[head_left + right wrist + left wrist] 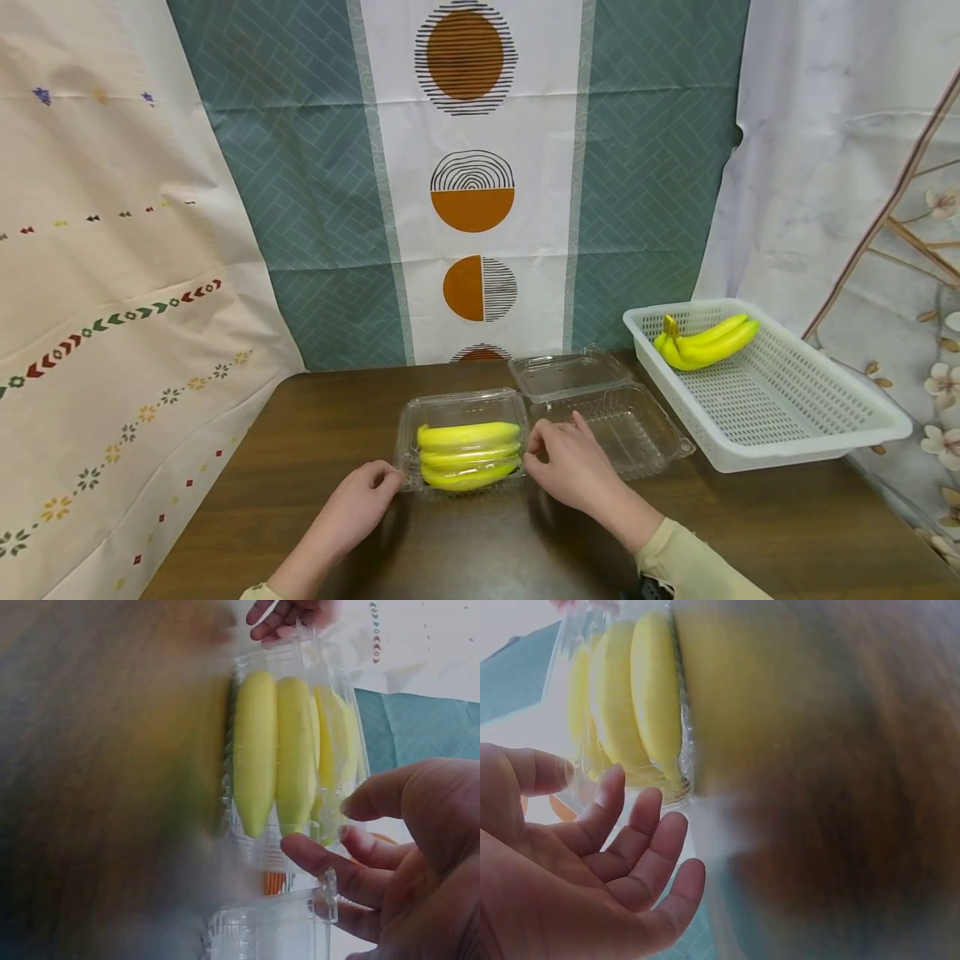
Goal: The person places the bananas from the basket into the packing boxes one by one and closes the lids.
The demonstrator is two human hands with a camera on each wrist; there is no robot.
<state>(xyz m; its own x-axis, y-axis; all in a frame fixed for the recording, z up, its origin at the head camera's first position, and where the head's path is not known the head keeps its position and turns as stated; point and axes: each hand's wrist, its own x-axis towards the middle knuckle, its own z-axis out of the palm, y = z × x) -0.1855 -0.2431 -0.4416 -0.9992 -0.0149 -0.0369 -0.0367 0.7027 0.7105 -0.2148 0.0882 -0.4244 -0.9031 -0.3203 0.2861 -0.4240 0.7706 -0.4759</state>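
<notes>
A clear plastic clamshell container (462, 402) sits on the table with its lid down over a bunch of yellow bananas (468, 457). At its near left corner my left hand (365, 500) pinches the rim between thumb and forefinger, the other fingers loosely curved in the left wrist view. My right hand (567, 461) holds the right edge between thumb and fingertips; the right wrist view shows the thumb (364, 804) against the clear plastic beside the bananas (295, 757). The clear plastic hides little of the fruit.
A second clear clamshell (622, 429) lies open behind my right hand, its lid folded back. A white perforated basket (780, 408) at the right holds another banana bunch (705, 342). Patterned cloths (300, 167) hang around the brown wooden table (300, 425).
</notes>
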